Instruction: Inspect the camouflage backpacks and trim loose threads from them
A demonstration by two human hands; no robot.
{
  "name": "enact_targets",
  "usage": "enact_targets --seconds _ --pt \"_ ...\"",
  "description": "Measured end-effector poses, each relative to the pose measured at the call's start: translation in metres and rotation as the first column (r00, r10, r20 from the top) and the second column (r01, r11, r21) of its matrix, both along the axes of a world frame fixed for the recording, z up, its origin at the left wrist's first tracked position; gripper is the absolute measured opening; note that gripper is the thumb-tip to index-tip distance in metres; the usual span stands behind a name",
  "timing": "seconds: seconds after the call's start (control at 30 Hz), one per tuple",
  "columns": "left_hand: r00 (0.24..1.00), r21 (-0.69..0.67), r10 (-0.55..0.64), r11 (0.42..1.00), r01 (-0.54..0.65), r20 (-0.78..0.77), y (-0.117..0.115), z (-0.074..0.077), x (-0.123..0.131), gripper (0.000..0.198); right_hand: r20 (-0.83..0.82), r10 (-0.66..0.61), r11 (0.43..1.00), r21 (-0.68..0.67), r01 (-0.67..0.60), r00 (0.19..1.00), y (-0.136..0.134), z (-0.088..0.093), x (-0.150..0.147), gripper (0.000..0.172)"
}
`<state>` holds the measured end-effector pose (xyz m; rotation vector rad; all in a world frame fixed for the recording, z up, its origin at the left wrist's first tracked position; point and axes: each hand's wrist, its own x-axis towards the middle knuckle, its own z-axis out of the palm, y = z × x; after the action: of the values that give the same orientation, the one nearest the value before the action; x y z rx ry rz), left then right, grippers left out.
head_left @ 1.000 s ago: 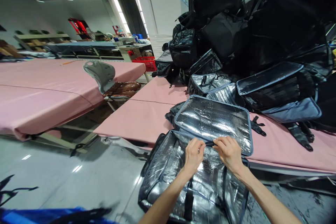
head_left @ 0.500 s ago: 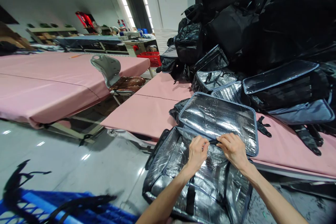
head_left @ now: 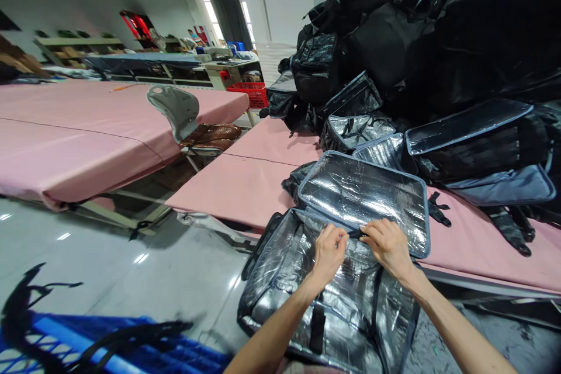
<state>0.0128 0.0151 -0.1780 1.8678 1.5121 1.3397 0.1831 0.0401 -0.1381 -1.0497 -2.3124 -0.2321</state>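
Observation:
An open insulated bag (head_left: 307, 292) with silver foil lining hangs off the near edge of a pink table (head_left: 236, 187); its foil-lined lid (head_left: 363, 198) lies flat on the table. My left hand (head_left: 328, 251) and my right hand (head_left: 385, 245) are both closed in a pinch at the seam where lid meets body. Between their fingertips runs a small dark piece (head_left: 356, 235), a strap or zipper pull; I cannot make out which.
A tall heap of black and grey bags (head_left: 416, 58) covers the table's far right. A second pink table (head_left: 87, 134) stands to the left, with a chair (head_left: 193, 128) in the gap. A blue crate (head_left: 87, 345) sits at bottom left. Shelves and a red basket (head_left: 248, 92) stand far back.
Both hands keep pinching the same spot on the bag seam. The view has drifted slightly, and more of the blue crate shows at the bottom left.

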Motion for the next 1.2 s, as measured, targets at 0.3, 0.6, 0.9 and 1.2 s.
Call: enact_targets --seconds 0.3,0.6,0.9,1.2 --pt "0.960 -0.038 -0.119 0.993 0.113 -0.252 -0.018 0.002 -0.030 0.028 -0.107 -0.013 0.997 -0.071 0.006 0.994 0.003 -0.004 0.010 0.013" --pt "0.786 0.368 0.209 0.930 0.026 -0.582 0.021 0.036 -0.081 0.012 0.056 -0.005 0.980 0.199 -0.006 0.998 0.000 0.015 -0.029 0.009" --pt "0.741 0.229 0.086 0.969 0.093 -0.666 0.037 0.050 -0.080 0.019 0.310 0.025 0.920 0.365 -0.143 0.950 0.013 0.022 -0.061 0.018" --pt "0.786 0.299 0.071 0.943 0.148 -0.615 0.027 0.036 -0.088 0.016 0.077 -0.022 0.989 0.145 0.011 0.997 0.012 0.015 -0.050 0.010"
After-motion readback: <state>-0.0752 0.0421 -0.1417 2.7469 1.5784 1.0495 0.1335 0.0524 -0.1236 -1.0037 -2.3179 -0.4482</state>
